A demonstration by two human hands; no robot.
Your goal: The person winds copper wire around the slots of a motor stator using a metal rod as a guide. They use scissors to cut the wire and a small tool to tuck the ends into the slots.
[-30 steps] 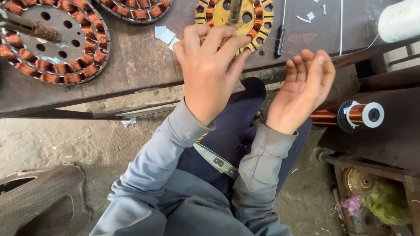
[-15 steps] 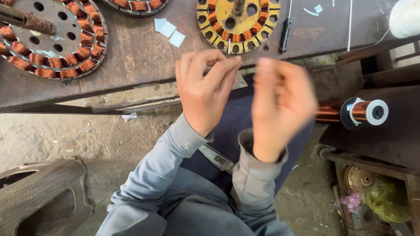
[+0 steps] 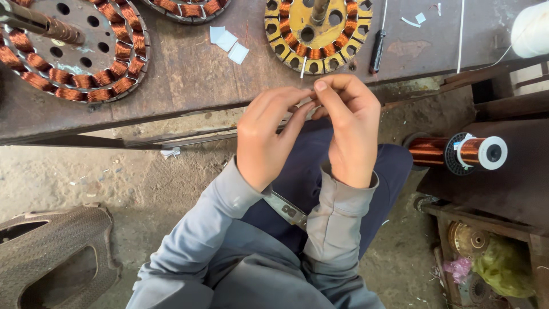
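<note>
Both hands are held together just below the near edge of the workbench [image 3: 189, 86], fingertips meeting. The left hand [image 3: 269, 140] and the right hand [image 3: 349, 129] are pinched narrowly; what is gripped between them cannot be made out.

On the workbench, far left, a large wound stator [image 3: 68, 51] with copper coils is laid flat. Directly above the hands, on the bench, a yellow stator [image 3: 317, 28] is set, partly wound, a dark screwdriver [image 3: 376, 50] just beside it. Small white paper slips [image 3: 227, 41] are scattered between the two stators. Off the bench, to the right, a spool of copper wire [image 3: 457, 151] is lying.
</note>
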